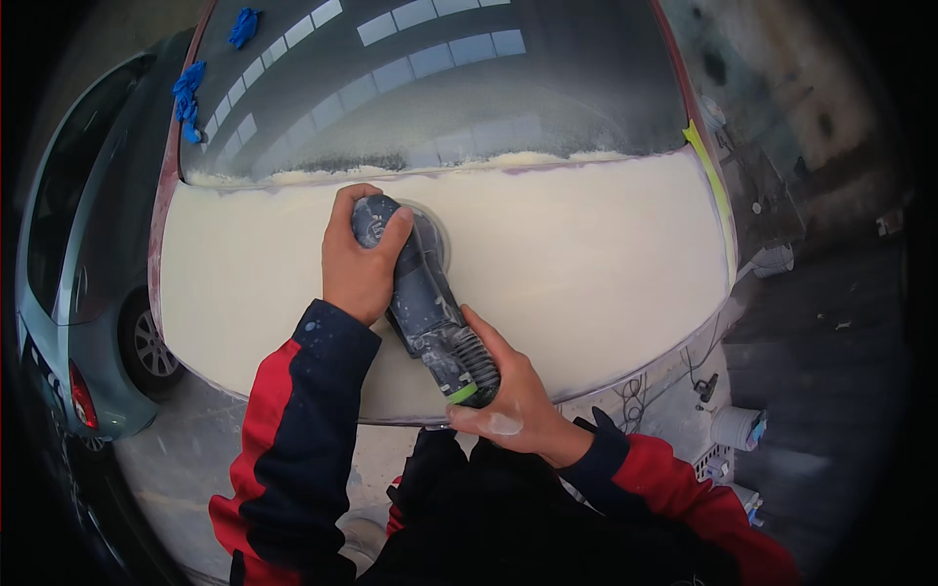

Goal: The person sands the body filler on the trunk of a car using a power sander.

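Note:
A dark, dust-covered orbital sander rests with its round pad on a cream-coated car body panel. My left hand wraps over the sander's head, with the thumb lying across its top. At the rear end, by a bright green ring, my right hand grips the body beside a ribbed section. Pale dust marks the base of my right thumb. The underside of the pad is hidden. Beyond the panel lies car glass, with cream dust gathered along its lower edge.
Crumpled blue gloves or cloths lie at the glass's left edge. Yellow-green tape runs along the panel's right side. A light-blue car stands at left. Cables and a white bucket are low on the right.

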`<action>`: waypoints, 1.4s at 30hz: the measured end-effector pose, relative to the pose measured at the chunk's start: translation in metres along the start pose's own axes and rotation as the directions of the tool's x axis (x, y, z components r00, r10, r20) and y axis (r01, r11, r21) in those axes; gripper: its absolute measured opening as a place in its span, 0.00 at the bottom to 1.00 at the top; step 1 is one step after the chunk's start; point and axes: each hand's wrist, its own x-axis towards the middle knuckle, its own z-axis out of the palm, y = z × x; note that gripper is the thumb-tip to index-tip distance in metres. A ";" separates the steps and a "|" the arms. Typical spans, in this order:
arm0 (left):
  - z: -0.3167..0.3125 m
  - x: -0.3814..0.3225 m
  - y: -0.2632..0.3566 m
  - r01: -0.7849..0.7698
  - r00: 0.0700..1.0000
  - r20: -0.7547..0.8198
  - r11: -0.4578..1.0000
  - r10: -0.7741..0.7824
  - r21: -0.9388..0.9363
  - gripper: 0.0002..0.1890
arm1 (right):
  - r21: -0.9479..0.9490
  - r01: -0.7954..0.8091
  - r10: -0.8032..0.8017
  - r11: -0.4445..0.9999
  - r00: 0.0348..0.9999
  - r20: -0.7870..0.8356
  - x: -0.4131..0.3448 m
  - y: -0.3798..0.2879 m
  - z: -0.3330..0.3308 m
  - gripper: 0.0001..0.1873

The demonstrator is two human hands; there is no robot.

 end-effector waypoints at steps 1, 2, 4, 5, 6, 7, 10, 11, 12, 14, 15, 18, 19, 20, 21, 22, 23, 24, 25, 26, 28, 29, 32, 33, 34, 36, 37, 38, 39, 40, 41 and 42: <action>-0.018 -0.003 -0.006 0.023 0.999 -0.022 0.999 -0.023 -0.024 0.20 | 0.007 0.000 0.000 1.000 0.999 0.038 0.004 0.000 0.013 0.62; -0.037 -0.007 -0.011 0.025 0.999 -0.042 0.998 -0.028 -0.052 0.20 | -0.035 0.040 -0.038 0.999 0.998 0.054 0.008 0.001 0.027 0.62; -0.075 -0.014 -0.024 0.030 0.995 -0.089 0.999 -0.031 -0.017 0.19 | -0.076 0.115 -0.109 0.990 0.991 0.082 0.019 0.004 0.057 0.63; -0.092 -0.017 -0.031 -0.009 0.993 -0.121 1.000 0.010 0.009 0.19 | -0.119 0.143 -0.133 0.983 0.987 0.089 0.024 0.005 0.070 0.64; -0.110 -0.020 -0.037 0.022 0.990 -0.139 1.000 -0.022 -0.004 0.18 | -0.164 0.140 -0.120 0.977 0.985 0.123 0.027 0.005 0.084 0.64; -0.127 -0.020 -0.042 0.016 0.987 -0.161 1.000 -0.013 0.017 0.18 | -0.161 0.152 -0.133 0.975 0.983 0.125 0.034 0.004 0.096 0.64; -0.161 -0.009 -0.053 0.079 0.969 -0.236 0.997 -0.079 -0.007 0.18 | -0.206 0.105 -0.058 0.973 0.974 0.218 0.057 0.000 0.117 0.63; -0.164 -0.001 -0.054 0.095 0.967 -0.233 0.995 -0.099 -0.027 0.20 | -0.202 0.121 -0.076 0.972 0.973 0.219 0.065 -0.002 0.118 0.63; -0.161 0.007 -0.056 0.050 0.979 -0.195 0.998 -0.058 -0.047 0.20 | -0.207 0.163 -0.120 0.965 0.972 0.204 0.070 -0.004 0.116 0.63; -0.142 0.026 -0.054 0.038 0.987 -0.153 0.999 -0.043 -0.039 0.21 | -0.206 0.111 -0.078 0.972 0.983 0.164 0.073 -0.007 0.101 0.63; -0.125 0.035 -0.052 0.021 0.991 -0.129 1.000 -0.023 -0.020 0.22 | -0.222 0.091 -0.068 0.971 0.992 0.107 0.071 -0.008 0.090 0.63; -0.054 0.050 -0.039 -0.044 0.999 -0.033 0.999 0.043 -0.019 0.23 | -0.166 0.036 -0.037 0.985 0.999 0.001 0.046 -0.010 0.044 0.60; -0.027 0.050 -0.031 -0.111 0.994 0.001 0.994 0.111 -0.023 0.23 | -0.126 0.043 -0.050 0.991 0.997 -0.053 0.037 -0.010 0.025 0.59; 0.001 0.050 -0.023 -0.079 0.996 0.032 0.996 0.080 -0.031 0.22 | -0.135 0.003 -0.009 0.991 0.999 -0.049 0.029 -0.009 0.006 0.59; 0.030 0.049 -0.014 -0.123 0.990 0.060 0.991 0.126 -0.056 0.21 | -0.146 0.044 -0.062 0.988 0.990 -0.123 0.021 -0.008 -0.011 0.59; 0.060 0.050 -0.004 -0.078 0.991 0.101 0.994 0.086 -0.082 0.20 | -0.160 0.075 -0.108 0.984 0.973 -0.204 0.011 -0.007 -0.029 0.59; 0.089 0.049 0.005 -0.068 0.987 0.134 0.992 0.083 -0.110 0.19 | -0.153 0.098 -0.126 0.983 0.974 -0.188 0.002 -0.005 -0.048 0.59; 0.118 0.047 0.015 -0.061 0.983 0.162 0.989 0.083 -0.138 0.20 | -0.096 0.078 -0.099 0.992 0.965 -0.241 -0.006 -0.003 -0.068 0.58; 0.147 0.046 0.024 -0.061 0.979 0.181 0.985 0.090 -0.161 0.20 | -0.037 0.042 -0.052 0.998 0.953 -0.298 -0.013 -0.001 -0.088 0.57; 0.176 0.045 0.032 -0.066 0.974 0.208 0.990 0.091 -0.124 0.20 | 0.018 0.048 -0.040 0.999 0.947 -0.318 -0.022 0.000 -0.108 0.56; 0.232 0.039 0.048 -0.096 0.964 0.241 0.993 0.111 -0.072 0.21 | 0.051 0.014 0.007 0.999 0.925 -0.381 -0.043 0.005 -0.145 0.54; 0.259 0.034 0.056 -0.099 0.960 0.257 0.994 0.108 -0.049 0.22 | 0.067 0.041 -0.013 0.997 0.929 -0.370 -0.055 0.007 -0.163 0.54; 0.328 0.018 0.078 -0.145 0.944 0.300 0.989 0.137 0.004 0.26 | 0.175 -0.007 0.086 0.984 0.891 -0.446 -0.084 0.013 -0.209 0.54; 0.346 0.014 0.085 -0.136 0.935 0.333 0.991 0.124 0.014 0.26 | 0.195 0.013 0.084 0.981 0.873 -0.481 -0.091 0.014 -0.221 0.55; 0.361 0.010 0.091 -0.117 0.925 0.365 0.993 0.103 0.017 0.26 | 0.214 0.032 0.086 0.976 0.848 -0.523 -0.098 0.016 -0.229 0.56; 0.374 0.003 0.095 -0.146 0.923 0.364 0.989 0.127 0.024 0.26 | 0.207 0.009 0.102 0.978 0.847 -0.521 -0.106 0.018 -0.239 0.56; 0.375 0.001 0.096 -0.170 0.922 0.360 0.985 0.145 0.040 0.26 | 0.208 -0.010 0.121 0.978 0.839 -0.530 -0.108 0.019 -0.238 0.57; 0.369 -0.002 0.094 -0.159 0.923 0.359 0.987 0.137 0.033 0.26 | 0.231 0.024 0.102 0.973 0.849 -0.518 -0.108 0.020 -0.234 0.57; 0.358 -0.004 0.090 -0.166 0.922 0.358 0.986 0.145 0.028 0.26 | 0.166 0.017 0.067 0.986 0.870 -0.489 -0.107 0.021 -0.227 0.55; 0.342 -0.004 0.084 -0.138 0.933 0.340 0.990 0.120 0.028 0.26 | 0.118 0.011 0.047 0.993 0.879 -0.475 -0.105 0.022 -0.217 0.55; 0.321 -0.005 0.078 -0.120 0.947 0.305 0.992 0.101 0.043 0.25 | 0.064 0.016 0.015 0.998 0.890 -0.457 -0.103 0.023 -0.203 0.55; 0.299 -0.006 0.071 -0.112 0.951 0.292 0.994 0.102 0.015 0.24 | 0.025 0.051 -0.035 0.998 0.901 -0.433 -0.100 0.024 -0.188 0.54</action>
